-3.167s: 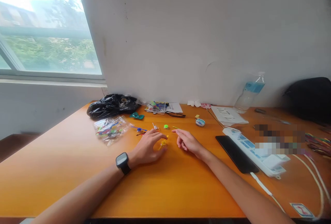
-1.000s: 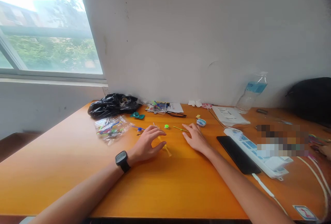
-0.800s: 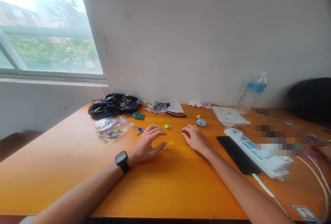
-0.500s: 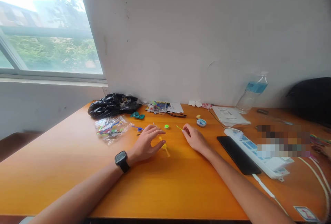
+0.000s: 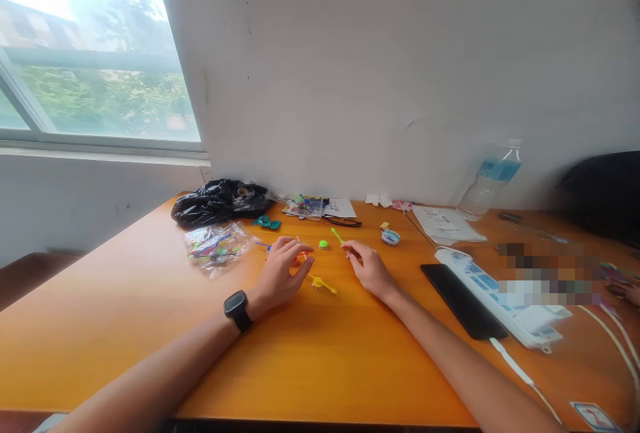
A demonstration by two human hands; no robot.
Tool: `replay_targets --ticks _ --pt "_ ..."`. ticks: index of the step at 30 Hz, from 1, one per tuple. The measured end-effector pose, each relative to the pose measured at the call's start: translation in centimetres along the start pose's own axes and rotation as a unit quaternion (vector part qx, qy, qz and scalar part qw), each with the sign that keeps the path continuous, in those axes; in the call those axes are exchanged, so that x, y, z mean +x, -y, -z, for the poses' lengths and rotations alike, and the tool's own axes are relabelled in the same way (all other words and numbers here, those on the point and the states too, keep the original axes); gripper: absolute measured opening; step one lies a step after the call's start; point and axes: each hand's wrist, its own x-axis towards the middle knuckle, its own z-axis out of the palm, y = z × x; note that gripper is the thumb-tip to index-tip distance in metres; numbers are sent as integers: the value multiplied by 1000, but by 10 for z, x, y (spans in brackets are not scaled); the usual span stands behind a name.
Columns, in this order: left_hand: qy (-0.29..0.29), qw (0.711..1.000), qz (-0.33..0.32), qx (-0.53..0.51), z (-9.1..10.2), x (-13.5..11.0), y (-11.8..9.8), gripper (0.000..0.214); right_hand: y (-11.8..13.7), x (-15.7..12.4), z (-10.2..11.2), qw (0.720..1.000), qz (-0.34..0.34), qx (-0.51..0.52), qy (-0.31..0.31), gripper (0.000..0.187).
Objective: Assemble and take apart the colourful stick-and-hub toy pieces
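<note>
My right hand (image 5: 371, 269) pinches a thin green plastic stick (image 5: 337, 235) with a pointed tip, which slants up and to the left from the fingers. Opposite it, my left hand (image 5: 286, 269), wearing a black watch, hovers low over the table with fingers apart and nothing seen in them. Just right of its thumb lies a yellow toy piece (image 5: 318, 282) with a round middle and a long stick. A small green round piece (image 5: 323, 244) sits between the hands. Partly hidden by the left fingers are a red piece (image 5: 303, 256) and a blue piece (image 5: 263, 245).
On the wooden table (image 5: 320, 366), a clear bag (image 5: 217, 250) of colourful parts and a black plastic bag (image 5: 220, 205) lie at left. A round white container (image 5: 390, 238), black phone (image 5: 463, 300), power strip (image 5: 495, 296) and water bottle (image 5: 490, 186) are at right. Another person's hand (image 5: 623, 290) shows far right.
The green stick has swung more upright and shows more of its length in my right hand, which moved slightly left. My left hand drew back a little left, uncovering more of the yellow piece.
</note>
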Motion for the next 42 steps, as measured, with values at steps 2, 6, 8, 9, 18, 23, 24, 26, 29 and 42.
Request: replay_targets --ticks 2,6,8,9,18,23,24,26,29,42 --pt "0 1000 -5 -1 0 0 0 18 2 1 -3 1000 29 -6 -10 27" --pt "-2 1000 -6 -4 -1 0 0 17 3 1 -5 997 76 -19 -1 33" --pt "-1 1000 -7 -7 -1 -1 0 17 3 0 -5 996 81 -23 22 38" --pt "-1 1000 -8 -9 -1 -1 0 17 3 -1 -5 996 83 -28 34 40" --pt "15 1000 -17 -12 -2 -1 0 13 5 -2 -7 990 90 -82 76 43" --pt "27 999 -18 -8 -1 -2 -2 11 7 -2 -6 990 88 -80 75 43" --pt "28 999 -19 -8 -1 -2 -2 11 7 -2 -6 990 87 -81 77 43" --pt "28 999 -21 -8 0 -1 -3 11 8 -2 -5 989 84 -84 83 43" --pt "29 999 -23 -9 0 -1 -4 11 9 -1 -3 989 80 -89 89 43" --pt "63 997 -34 -21 2 0 -5 12 16 0 15 992 26 -103 71 40"
